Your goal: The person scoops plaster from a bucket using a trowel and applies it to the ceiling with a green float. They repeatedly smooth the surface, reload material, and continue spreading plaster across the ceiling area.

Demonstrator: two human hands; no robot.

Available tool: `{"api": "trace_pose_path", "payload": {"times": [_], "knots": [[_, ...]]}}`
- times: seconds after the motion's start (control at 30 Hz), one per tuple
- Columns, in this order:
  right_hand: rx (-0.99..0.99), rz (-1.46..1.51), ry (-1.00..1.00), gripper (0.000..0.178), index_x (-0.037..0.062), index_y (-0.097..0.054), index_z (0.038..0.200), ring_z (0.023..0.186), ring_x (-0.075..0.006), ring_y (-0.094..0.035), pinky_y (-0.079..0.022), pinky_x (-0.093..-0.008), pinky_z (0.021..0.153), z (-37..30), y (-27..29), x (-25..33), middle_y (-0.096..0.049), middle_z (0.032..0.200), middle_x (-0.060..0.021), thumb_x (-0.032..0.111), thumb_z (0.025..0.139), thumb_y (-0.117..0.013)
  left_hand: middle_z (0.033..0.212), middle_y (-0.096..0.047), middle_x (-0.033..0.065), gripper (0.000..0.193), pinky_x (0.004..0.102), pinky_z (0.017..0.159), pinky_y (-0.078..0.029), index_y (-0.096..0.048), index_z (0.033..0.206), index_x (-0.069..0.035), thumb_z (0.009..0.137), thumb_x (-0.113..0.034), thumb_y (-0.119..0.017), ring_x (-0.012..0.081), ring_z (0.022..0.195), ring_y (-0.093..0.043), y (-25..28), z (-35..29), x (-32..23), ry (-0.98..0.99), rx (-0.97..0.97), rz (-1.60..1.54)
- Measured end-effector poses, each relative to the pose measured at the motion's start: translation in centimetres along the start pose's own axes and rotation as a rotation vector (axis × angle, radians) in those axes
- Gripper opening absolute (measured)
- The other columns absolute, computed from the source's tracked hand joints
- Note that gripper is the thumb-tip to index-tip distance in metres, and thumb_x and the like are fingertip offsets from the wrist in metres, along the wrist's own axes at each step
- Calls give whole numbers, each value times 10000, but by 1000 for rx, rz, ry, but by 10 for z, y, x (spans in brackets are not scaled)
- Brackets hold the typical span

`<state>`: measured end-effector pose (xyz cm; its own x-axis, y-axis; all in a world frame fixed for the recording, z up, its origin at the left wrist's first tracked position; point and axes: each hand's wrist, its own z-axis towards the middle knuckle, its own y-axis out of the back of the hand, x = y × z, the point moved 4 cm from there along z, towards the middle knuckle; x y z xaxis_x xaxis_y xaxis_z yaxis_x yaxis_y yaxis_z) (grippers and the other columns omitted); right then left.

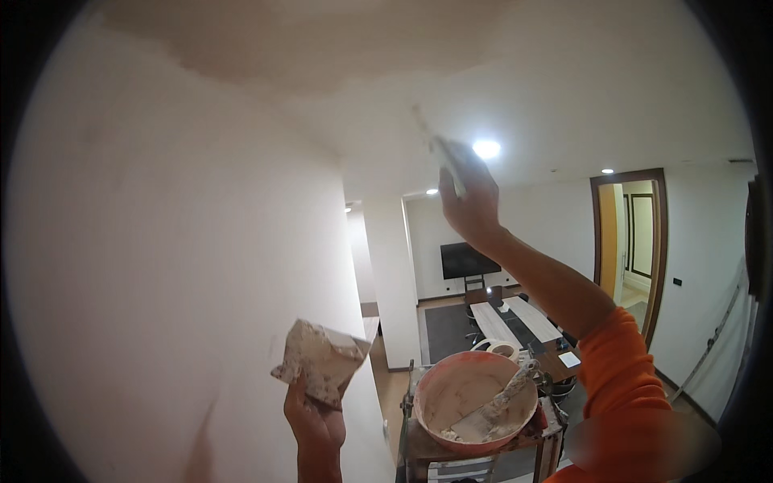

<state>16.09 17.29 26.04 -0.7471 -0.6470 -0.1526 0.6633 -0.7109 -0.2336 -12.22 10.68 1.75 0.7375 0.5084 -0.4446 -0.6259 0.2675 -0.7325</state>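
My left hand (316, 427) is closed under a squarish flat plate (326, 362), held up beside the white wall and smeared with pale plaster. How the plate's handle is shaped is hidden. High up, my right hand (475, 197) grips a putty knife (451, 157), whose blade is blurred and slants up toward the ceiling (378, 121). Whether the blade touches the ceiling I cannot tell. Between my arms and lower down stands a reddish round tub (427, 386) with pale plaster inside. A plaster-caked trowel (491, 409) leans in it against the rim.
The tub rests on a stand (527, 451), with a roll of tape (503, 348) behind it. White wall (177, 266) fills the left. Below and beyond are a long table (515, 322), a dark screen (469, 261) and a doorway (664, 258). A damp-looking brownish patch (322, 48) covers the ceiling overhead.
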Motion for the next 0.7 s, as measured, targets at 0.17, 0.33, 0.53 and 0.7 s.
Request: {"api": "trace_pose_path", "payload": {"times": [0.17, 0.33, 0.53, 0.7], "knots": [[-414, 170, -218, 454, 49, -412, 1398, 1089, -268, -538, -489, -356, 877, 59, -58, -14, -502, 1296, -140, 88, 956, -509, 1397, -477, 182, 505, 547, 1026, -490, -342, 1446, -7, 1000, -230, -425, 364, 1283, -503, 28, -6, 12, 44, -91, 23], [-520, -204, -324, 681, 68, -334, 1487, 1228, -321, -492, -516, -399, 932, 146, -115, 60, -439, 1395, -161, -32, 850, -553, 1269, -552, 177, 450, 367, 881, -615, -454, 1345, 36, 1005, -258, -469, 293, 1110, -636, -14, -11, 6, 56, -117, 52], [-167, 1, -203, 719, 28, -306, 1500, 1248, -365, -471, -486, -422, 977, 125, -136, 86, -413, 1401, -217, -16, 845, -600, 1278, -551, 164, 469, 407, 891, -601, -424, 1381, 8, 1022, -293, -421, 298, 1150, -610, -28, -18, -4, 73, -162, 64], [-533, -193, -316, 712, -24, -295, 1487, 1229, -368, -480, -469, -410, 968, 194, -118, 69, -412, 1419, -225, -19, 838, -585, 1299, -547, 151, 495, 445, 934, -570, -410, 1396, -7, 1013, -320, -416, 311, 1181, -588, -9, -16, -7, 79, -105, 164]]}}
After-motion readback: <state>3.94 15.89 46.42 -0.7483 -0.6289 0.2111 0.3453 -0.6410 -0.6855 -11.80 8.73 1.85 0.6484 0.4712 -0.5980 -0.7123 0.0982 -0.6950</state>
